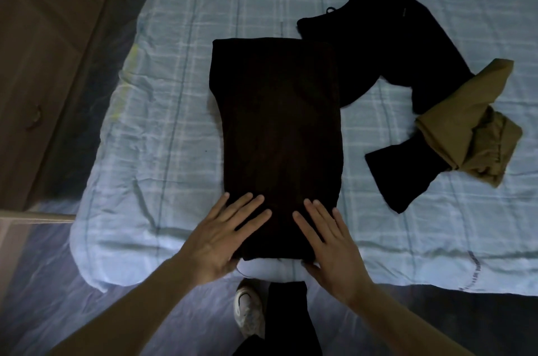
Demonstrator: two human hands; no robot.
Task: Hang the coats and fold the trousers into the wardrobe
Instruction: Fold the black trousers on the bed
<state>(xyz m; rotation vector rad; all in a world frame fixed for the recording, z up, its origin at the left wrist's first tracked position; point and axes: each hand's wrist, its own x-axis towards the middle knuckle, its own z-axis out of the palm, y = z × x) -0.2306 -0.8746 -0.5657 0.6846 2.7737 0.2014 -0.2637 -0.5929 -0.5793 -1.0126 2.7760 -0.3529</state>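
A pair of dark brown trousers (pixel 276 128) lies folded into a long rectangle on the bed, its near end at the mattress edge. My left hand (pixel 224 236) lies flat with spread fingers on the near left corner of that rectangle. My right hand (pixel 329 242) lies flat on the near right corner, its thumb at the fabric's edge. A second pair of black trousers (pixel 387 64) lies loosely spread to the right. An olive-tan garment (pixel 465 122) lies crumpled across its leg.
The bed (pixel 163 122) has a pale blue checked quilt. A wooden wardrobe (pixel 49 50) with a handle stands at the left. My shoe (pixel 249 309) and dark trouser leg stand on the floor just below the mattress edge.
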